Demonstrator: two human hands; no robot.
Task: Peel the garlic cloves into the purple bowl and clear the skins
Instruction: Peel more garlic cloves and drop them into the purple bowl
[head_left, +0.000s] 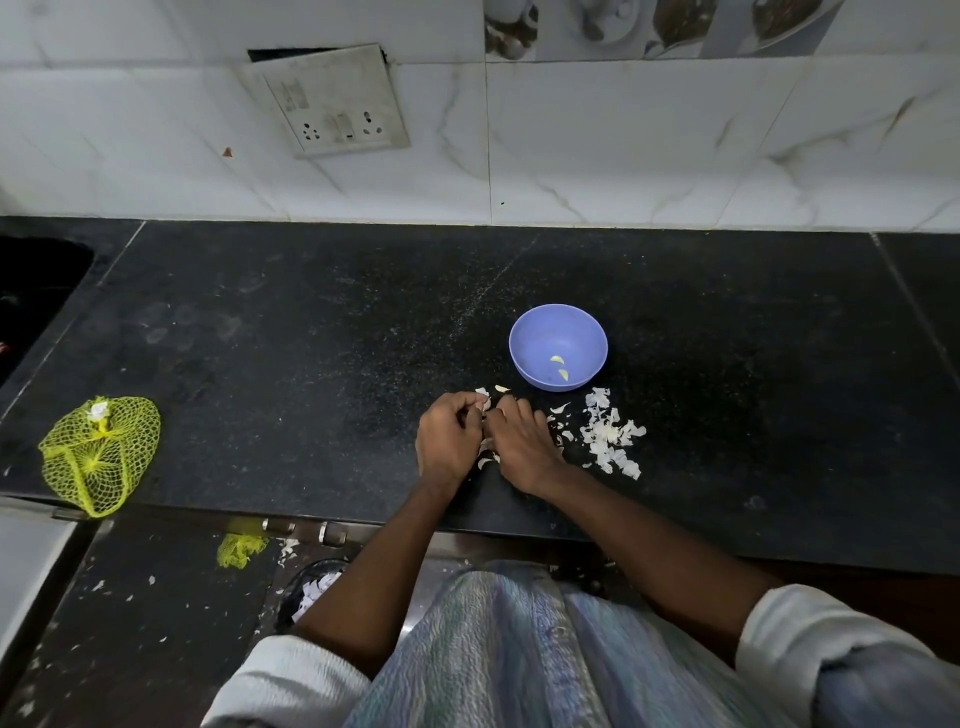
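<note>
Two peeled cloves (560, 366) lie in the round purple plastic bowl (524, 340). At its seven o'clock my left hand (447, 441) and right hand (519, 447) pinch a garlic piece. White papery skins (613, 439) litter the black stone counter (311, 338) at five o'clock, uncleared.

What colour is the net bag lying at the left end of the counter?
Bright yellow; the net bag shows clearly in the head view, near the counter's front edge.

I see soft, even light from above; the tiles (675, 140) are bright, the dark counter (260, 322) shows a dull sheen. Wide-angle bending curves the edges. Focus is fairly sharp throughout.
</note>
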